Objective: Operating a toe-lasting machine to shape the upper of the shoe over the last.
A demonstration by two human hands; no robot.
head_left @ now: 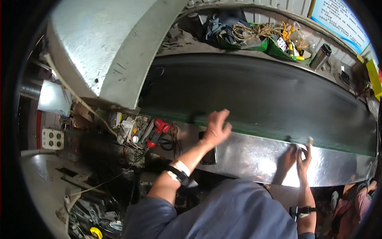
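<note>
My left hand [217, 129] is over the green edge of a long dark belt [254, 95], fingers apart and nothing in it. Just below that wrist, a dark phone [209, 156] lies on the shiny metal ledge [246, 155], partly hidden by my forearm. Further right, my right hand [303, 158] is at the same belt edge with its fingers stretched upward. A pale spot shows at one fingertip; whether it is a covering or glare cannot be made out. The metal reflects this hand.
A big metal housing [107, 44] covers the belt's left end. Beside it are a red power tool [161, 126] and clutter. Along the back stand green bins [274, 49] with cords and tools, and a steel flask [320, 57]. Another person [354, 203] is at the lower right.
</note>
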